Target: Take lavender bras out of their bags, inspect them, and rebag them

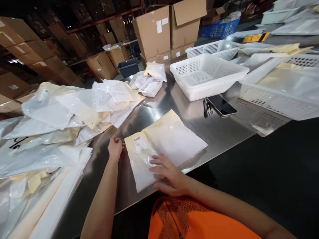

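A flat clear plastic bag [178, 139] with white and cream contents lies on the metal table before me. A white barcode label [140, 143] shows on its left part, where a fold or overlap runs down. My left hand [116, 148] is curled closed beside the bag's left edge; whether anything is in its fingers is hidden. Over the bag's near middle, my right hand [169, 176] has its fingers spread, holding nothing. It is slightly blurred, and I cannot tell whether the fingertips touch the plastic.
Heaped plastic-bagged packets [67, 106] cover the table's left side. White perforated baskets [209, 74] stand at the back right, with a phone [222, 105] and a black pen [205, 108] in front. A small white basket [151, 89] sits farther back. Cardboard boxes [152, 33] rise behind the table.
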`<action>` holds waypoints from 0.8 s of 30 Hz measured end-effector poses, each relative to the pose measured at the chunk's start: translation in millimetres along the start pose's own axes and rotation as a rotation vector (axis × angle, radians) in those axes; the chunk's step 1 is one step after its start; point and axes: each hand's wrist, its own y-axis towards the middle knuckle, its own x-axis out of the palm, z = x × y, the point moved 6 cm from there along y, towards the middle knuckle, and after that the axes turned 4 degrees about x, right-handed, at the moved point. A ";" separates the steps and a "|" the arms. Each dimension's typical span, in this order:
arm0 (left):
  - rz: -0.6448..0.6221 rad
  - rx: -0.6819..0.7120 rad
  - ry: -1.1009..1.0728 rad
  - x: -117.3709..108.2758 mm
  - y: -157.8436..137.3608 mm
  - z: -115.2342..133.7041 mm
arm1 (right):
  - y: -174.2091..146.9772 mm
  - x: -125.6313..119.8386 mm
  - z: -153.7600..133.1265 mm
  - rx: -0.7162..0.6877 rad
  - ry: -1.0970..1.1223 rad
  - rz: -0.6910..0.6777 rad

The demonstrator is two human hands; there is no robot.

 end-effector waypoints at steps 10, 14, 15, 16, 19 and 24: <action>-0.617 0.307 0.130 81.8 -228.0 67.7 | -106.7 -107.9 140.3 1.065 0.028 0.080; -0.217 0.844 0.757 104.6 -237.6 101.5 | -100.4 -98.2 136.8 1.041 0.217 0.213; -0.206 0.904 0.860 107.2 -231.0 104.8 | -101.6 -100.9 134.2 1.046 0.193 0.343; -0.224 0.951 0.919 108.2 -223.2 107.7 | -104.1 -105.7 129.4 1.043 0.130 0.495; -0.262 1.062 0.829 99.4 -202.9 124.4 | -100.0 -115.5 93.9 0.752 -0.074 0.786; -0.395 0.975 0.430 90.2 -181.8 156.6 | -56.7 -76.2 34.1 0.122 -0.084 0.363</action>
